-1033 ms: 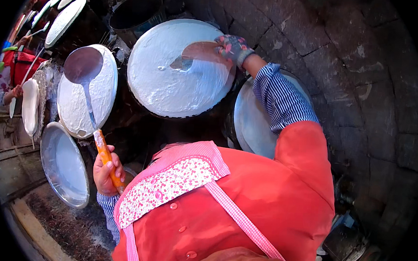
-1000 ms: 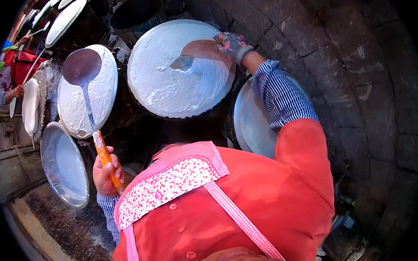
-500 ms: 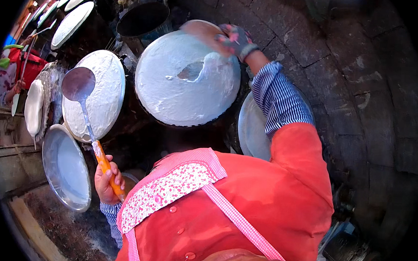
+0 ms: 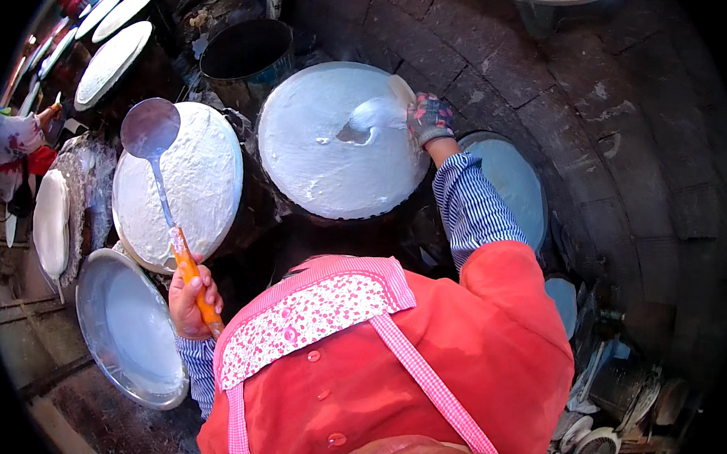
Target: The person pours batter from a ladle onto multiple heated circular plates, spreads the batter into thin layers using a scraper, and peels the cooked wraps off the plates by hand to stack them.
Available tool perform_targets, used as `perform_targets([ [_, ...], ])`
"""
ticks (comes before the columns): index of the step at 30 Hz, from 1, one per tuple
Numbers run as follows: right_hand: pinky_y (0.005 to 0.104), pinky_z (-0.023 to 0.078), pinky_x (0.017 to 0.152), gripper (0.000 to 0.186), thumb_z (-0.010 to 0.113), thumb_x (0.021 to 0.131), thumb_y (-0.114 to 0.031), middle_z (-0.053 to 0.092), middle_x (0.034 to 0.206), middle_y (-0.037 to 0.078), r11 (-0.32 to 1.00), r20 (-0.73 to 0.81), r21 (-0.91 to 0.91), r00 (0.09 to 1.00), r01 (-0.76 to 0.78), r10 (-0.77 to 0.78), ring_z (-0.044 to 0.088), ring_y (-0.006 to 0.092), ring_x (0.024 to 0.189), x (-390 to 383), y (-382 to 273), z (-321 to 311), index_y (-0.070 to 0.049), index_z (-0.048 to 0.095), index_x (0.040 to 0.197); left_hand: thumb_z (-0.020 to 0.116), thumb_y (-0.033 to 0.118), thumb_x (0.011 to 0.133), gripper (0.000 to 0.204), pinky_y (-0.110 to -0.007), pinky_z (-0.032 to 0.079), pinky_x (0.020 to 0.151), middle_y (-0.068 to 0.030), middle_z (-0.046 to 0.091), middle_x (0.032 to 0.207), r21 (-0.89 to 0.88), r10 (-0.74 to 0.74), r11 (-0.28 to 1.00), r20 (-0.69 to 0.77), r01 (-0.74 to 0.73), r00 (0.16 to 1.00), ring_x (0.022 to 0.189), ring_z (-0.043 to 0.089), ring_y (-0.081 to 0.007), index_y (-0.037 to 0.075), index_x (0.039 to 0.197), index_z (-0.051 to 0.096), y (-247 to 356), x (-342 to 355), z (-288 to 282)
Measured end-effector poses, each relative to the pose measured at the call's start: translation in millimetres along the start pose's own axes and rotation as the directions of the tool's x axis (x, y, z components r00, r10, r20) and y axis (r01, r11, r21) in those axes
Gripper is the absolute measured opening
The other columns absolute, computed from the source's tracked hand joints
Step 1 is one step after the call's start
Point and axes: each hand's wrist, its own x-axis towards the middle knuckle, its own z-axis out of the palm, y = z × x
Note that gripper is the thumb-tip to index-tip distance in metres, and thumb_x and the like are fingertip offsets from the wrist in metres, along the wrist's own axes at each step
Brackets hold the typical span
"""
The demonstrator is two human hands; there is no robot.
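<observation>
My left hand (image 4: 195, 300) grips the orange handle of a long ladle (image 4: 149, 129), whose metal bowl hangs over a round griddle (image 4: 197, 194) coated in white batter. My gloved right hand (image 4: 428, 119) is closed on a thin pale spreader (image 4: 401, 92) at the right edge of the middle griddle (image 4: 325, 167). A thick white layer covers that griddle, with a dark gap and raised ridge right of centre. A wide metal basin (image 4: 128, 330) of milky liquid sits below the left griddle, beside my left hand.
A black bucket (image 4: 245, 48) stands behind, and a pale round plate (image 4: 505, 185) lies under my right arm. More coated discs (image 4: 113, 62) line the upper left, where another person's flowered sleeve (image 4: 19, 135) shows. A small fan (image 4: 594, 449) and clutter fill the lower right.
My right hand has moved along the griddle's right side, first upward, then down to the right edge. The surroundings sit lower in the view. The other person's arm has shifted.
</observation>
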Motion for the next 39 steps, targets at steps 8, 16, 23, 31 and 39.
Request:
perform_targets([
  [8, 0.039, 0.046, 0.075, 0.027, 0.047, 0.078, -0.027, 0.057, 0.096, 0.015, 0.993, 0.098, 0.025, 0.988, 0.113, -0.115, 0.057, 0.0308, 0.087, -43.5, -67.1, -6.2, -0.007, 0.058, 0.093, 0.053, 0.011, 0.08, 0.041, -0.02, 0.043, 0.037, -0.0052, 0.046, 0.076, 0.018, -0.055, 0.998, 0.031, 0.055, 0.998, 0.052, 0.046, -0.0072, -0.002, 0.115, 0.036, 21.8, 24.5, -36.2],
  [16, 0.0389, 0.047, 0.076, 0.026, 0.043, 0.08, -0.022, 0.058, 0.097, 0.015, 0.975, 0.131, -0.121, 0.977, 0.186, -0.17, 0.057, 0.0309, 0.089, -59.0, -96.0, -9.0, -0.008, 0.059, 0.095, 0.053, 0.011, 0.08, 0.04, -0.02, 0.043, 0.037, -0.0046, 0.047, 0.076, 0.067, -0.105, 0.993, 0.047, 0.102, 0.993, 0.05, 0.045, -0.0069, -0.001, 0.114, 0.037, 29.4, 37.6, -47.3],
  [23, 0.0354, 0.046, 0.079, 0.029, 0.049, 0.078, -0.023, 0.058, 0.098, 0.011, 0.955, 0.198, -0.075, 0.943, 0.286, -0.266, 0.056, 0.0264, 0.092, -13.8, -76.8, -2.5, -0.011, 0.059, 0.103, 0.053, 0.009, 0.08, 0.037, -0.021, 0.041, 0.039, -0.0049, 0.047, 0.074, 0.1, -0.164, 0.982, 0.028, 0.16, 0.986, 0.049, 0.046, -0.0085, 0.0, 0.113, 0.038, 29.0, 28.5, -31.2],
  [31, 0.0351, 0.046, 0.078, 0.033, 0.059, 0.071, -0.022, 0.058, 0.096, 0.013, 0.905, 0.305, 0.0, 0.862, 0.425, -0.405, 0.057, 0.0269, 0.09, -24.2, -74.3, -15.9, -0.01, 0.059, 0.102, 0.054, 0.009, 0.079, 0.036, -0.02, 0.041, 0.039, -0.0041, 0.047, 0.073, 0.202, -0.213, 0.958, 0.018, 0.205, 0.977, 0.049, 0.045, -0.0083, 0.0, 0.112, 0.04, 12.3, 26.0, 7.2],
  [39, 0.0361, 0.046, 0.076, 0.028, 0.052, 0.078, -0.02, 0.057, 0.093, 0.016, 0.708, 0.3, 0.59, 0.919, -0.389, 0.255, 0.056, 0.0291, 0.088, -68.2, 0.9, -0.1, -0.009, 0.058, 0.102, 0.053, 0.008, 0.08, 0.032, -0.02, 0.038, 0.038, 0.001, 0.045, 0.065, 0.53, -0.355, 0.789, -0.021, 0.311, 0.935, 0.047, 0.044, -0.007, 0.005, 0.11, 0.044, -21.9, 56.7, 35.8],
])
